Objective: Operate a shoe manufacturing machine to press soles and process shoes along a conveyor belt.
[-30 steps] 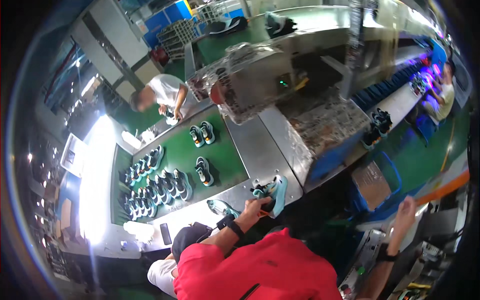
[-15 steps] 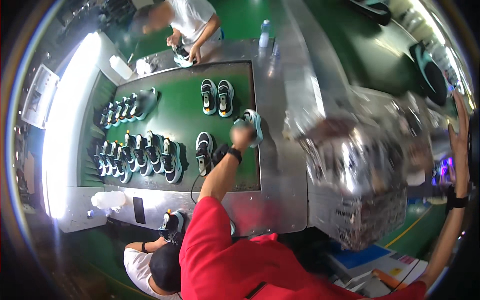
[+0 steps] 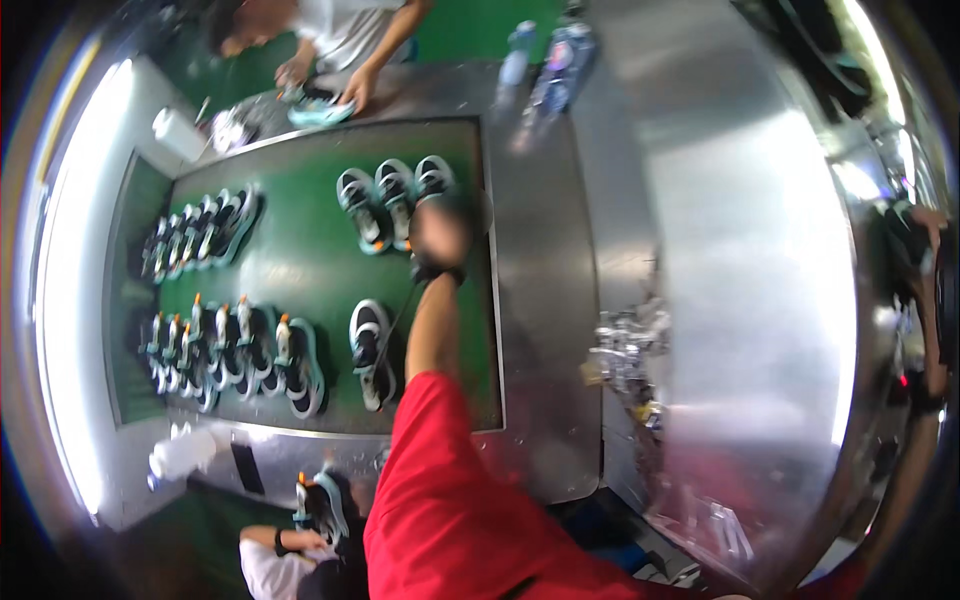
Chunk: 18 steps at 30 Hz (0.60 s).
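Note:
My left hand [image 3: 442,235], blurred, is at the heel end of a black, white and teal shoe [image 3: 434,176] on the green conveyor belt [image 3: 300,280]. A dark band circles that wrist, and a thin cord hangs by it. Close to the left of this shoe lie two matching shoes [image 3: 396,190]. Another shoe [image 3: 372,350] rests alone nearer me, left of my forearm. At the far right rim my right hand [image 3: 932,225] is partly visible beside a dark, teal-edged shoe [image 3: 898,228]; its fingers are too unclear to read.
Two rows of shoes [image 3: 230,225] fill the belt's left side, before a brightly lit machine opening [image 3: 80,270]. Co-workers handle shoes at the far side [image 3: 325,110] and near left [image 3: 325,510]. Bottles [image 3: 565,65] stand on the metal frame. Crumpled foil [image 3: 635,355] lies right of it.
My left hand has carried its shoe left, alongside the pair on the belt. My view has shifted; the right hand is lower in visibility at the right rim.

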Each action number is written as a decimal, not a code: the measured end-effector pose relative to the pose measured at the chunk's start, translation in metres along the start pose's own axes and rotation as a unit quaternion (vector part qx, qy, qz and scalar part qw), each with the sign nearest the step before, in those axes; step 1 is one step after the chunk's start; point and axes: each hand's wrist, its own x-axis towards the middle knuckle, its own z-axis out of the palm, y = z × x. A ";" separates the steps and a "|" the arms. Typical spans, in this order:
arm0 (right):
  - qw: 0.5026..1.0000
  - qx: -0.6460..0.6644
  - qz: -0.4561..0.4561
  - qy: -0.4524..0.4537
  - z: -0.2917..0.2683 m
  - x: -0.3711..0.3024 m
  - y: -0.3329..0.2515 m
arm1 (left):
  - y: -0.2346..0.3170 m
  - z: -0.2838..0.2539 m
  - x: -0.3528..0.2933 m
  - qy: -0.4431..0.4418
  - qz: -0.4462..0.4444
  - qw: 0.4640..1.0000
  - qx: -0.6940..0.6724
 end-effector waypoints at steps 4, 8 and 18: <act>0.991 -0.012 -0.034 0.130 0.036 0.042 -0.091 | -0.092 -0.049 -0.046 -0.004 0.033 0.978 -0.204; 0.990 -0.011 0.066 0.122 -0.023 0.020 -0.129 | -0.035 -0.111 -0.200 -0.043 0.135 0.961 -0.237; 0.837 0.166 0.339 0.396 -0.244 -0.165 -0.194 | 0.224 -0.253 -0.448 -0.772 0.086 0.424 -0.466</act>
